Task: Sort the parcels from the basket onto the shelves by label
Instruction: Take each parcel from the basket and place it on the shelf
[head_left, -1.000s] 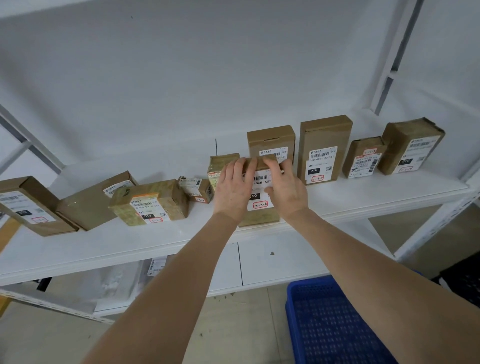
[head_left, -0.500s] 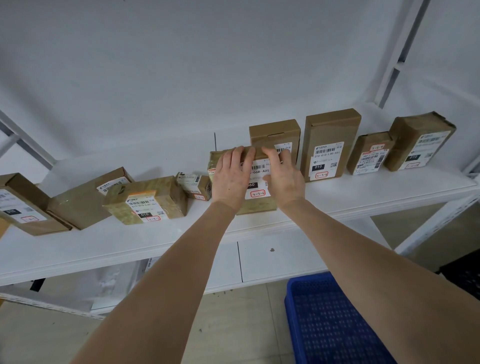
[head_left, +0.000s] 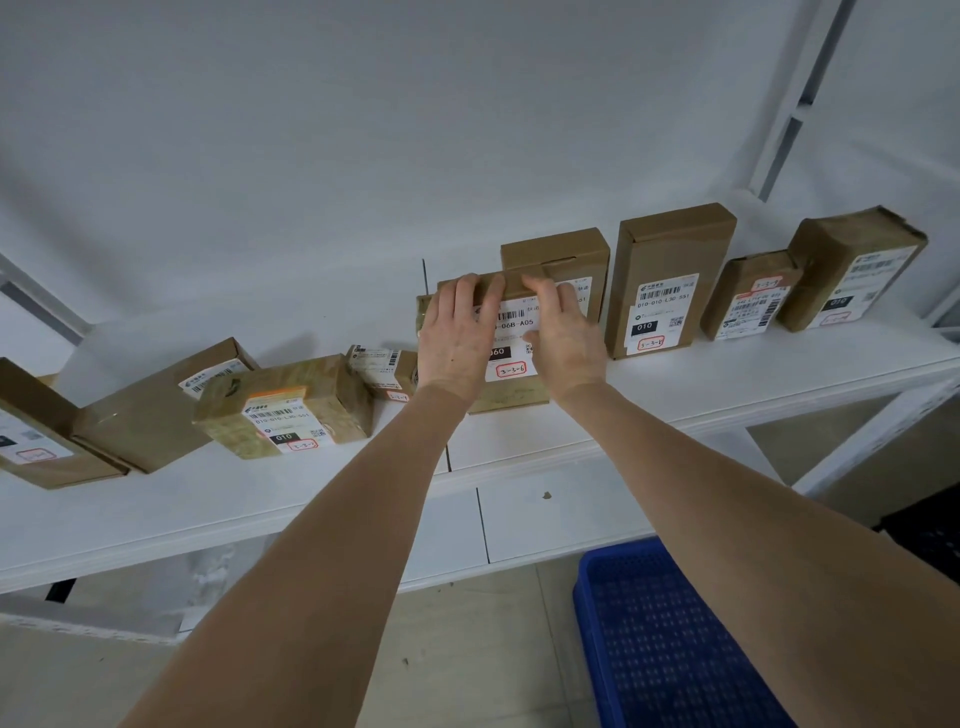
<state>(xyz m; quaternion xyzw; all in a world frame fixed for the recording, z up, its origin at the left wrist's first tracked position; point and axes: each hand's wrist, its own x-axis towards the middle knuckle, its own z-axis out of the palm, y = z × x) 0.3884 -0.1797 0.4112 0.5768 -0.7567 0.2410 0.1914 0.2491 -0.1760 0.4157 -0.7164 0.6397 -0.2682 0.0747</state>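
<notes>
A brown parcel (head_left: 511, 401) with a white label marked 3-3-6 stands on the white shelf (head_left: 675, 397), leaning back against another parcel (head_left: 558, 254). My left hand (head_left: 454, 338) holds its left side, with the fingers hooked over the top edge. My right hand (head_left: 566, 335) holds the right side the same way. Both hands cover part of the label. The blue basket (head_left: 665, 649) sits on the floor at the lower right; no parcel shows in the part of it that I can see.
More labelled parcels line the shelf: a tall box (head_left: 670, 270), a small one (head_left: 748, 299) and a taped one (head_left: 857, 265) to the right, several lying tilted to the left (head_left: 291, 408). A lower shelf board (head_left: 545, 525) sits beneath. A white upright (head_left: 800, 98) rises at the right.
Both hands have pushed the 3-3-6 parcel a little farther back on the shelf and set it more upright against the parcel behind it. The grip is unchanged.
</notes>
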